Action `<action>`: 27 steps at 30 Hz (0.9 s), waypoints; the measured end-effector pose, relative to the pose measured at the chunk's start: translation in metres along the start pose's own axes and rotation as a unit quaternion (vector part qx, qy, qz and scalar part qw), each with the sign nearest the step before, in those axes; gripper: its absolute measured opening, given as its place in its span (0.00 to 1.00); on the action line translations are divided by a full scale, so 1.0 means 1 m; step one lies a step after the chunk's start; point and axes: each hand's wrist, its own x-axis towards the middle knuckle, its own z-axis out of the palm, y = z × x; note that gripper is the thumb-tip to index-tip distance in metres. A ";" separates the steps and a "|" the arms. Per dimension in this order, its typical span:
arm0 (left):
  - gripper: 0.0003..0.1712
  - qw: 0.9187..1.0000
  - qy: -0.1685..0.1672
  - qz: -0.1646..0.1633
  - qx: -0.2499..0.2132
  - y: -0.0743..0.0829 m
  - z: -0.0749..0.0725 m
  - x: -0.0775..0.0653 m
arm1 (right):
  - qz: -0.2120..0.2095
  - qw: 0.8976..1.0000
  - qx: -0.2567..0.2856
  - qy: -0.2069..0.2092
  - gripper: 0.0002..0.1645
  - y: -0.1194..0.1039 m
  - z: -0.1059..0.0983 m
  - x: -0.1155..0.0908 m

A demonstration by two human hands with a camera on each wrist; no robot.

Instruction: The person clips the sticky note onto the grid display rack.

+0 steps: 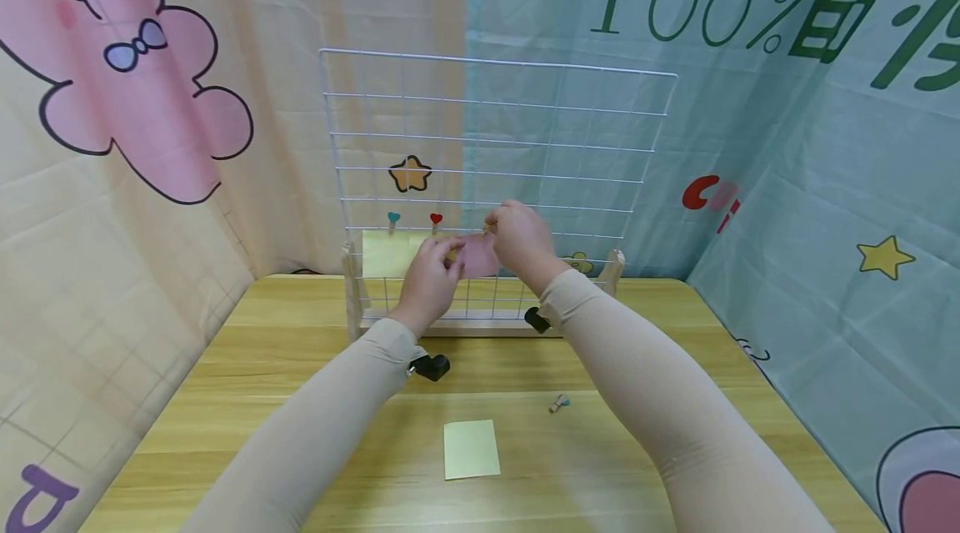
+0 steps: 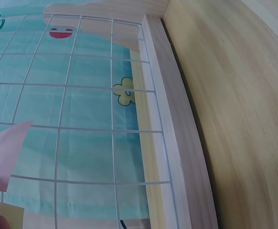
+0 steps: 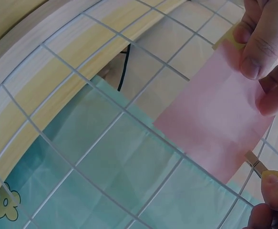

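My left hand (image 1: 429, 284) pinches the left edge of a pink paper note (image 1: 477, 256) in front of a white wire grid (image 1: 495, 143). In the right wrist view, thumb and fingers hold the note's edge. My right hand (image 1: 522, 239) is at the note's upper corner, pinching a small wooden clothespin (image 3: 256, 163) with a yellow top. The pin's tip meets the pink paper's edge at a grid wire. Left of the pink note, a yellow note (image 1: 388, 254) hangs from the grid by two mini clothespins, one with a teal heart (image 1: 393, 218), one with a red heart (image 1: 437, 219).
On the wooden table (image 1: 285, 399) lie a pale yellow note (image 1: 471, 450) and a small clothespin (image 1: 559, 404) with a blue top. A wooden base (image 1: 480, 329) supports the grid. Printed curtains (image 1: 810, 183) stand behind and on both sides.
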 end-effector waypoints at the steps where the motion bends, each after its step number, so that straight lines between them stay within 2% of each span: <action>1: 0.18 1.000 0.000 0.000 0.002 0.000 0.000 0.000 | 0.000 1.000 -0.001 0.000 0.15 0.000 0.000 0.000; 15: 0.24 1.000 -0.003 0.006 -0.001 0.002 0.002 -0.002 | -0.004 1.000 -0.025 -0.003 0.18 -0.002 0.001 0.001; 27: 0.24 1.000 0.001 0.013 -0.011 0.000 0.003 -0.001 | -0.011 0.999 -0.040 -0.001 0.17 -0.001 0.002 0.003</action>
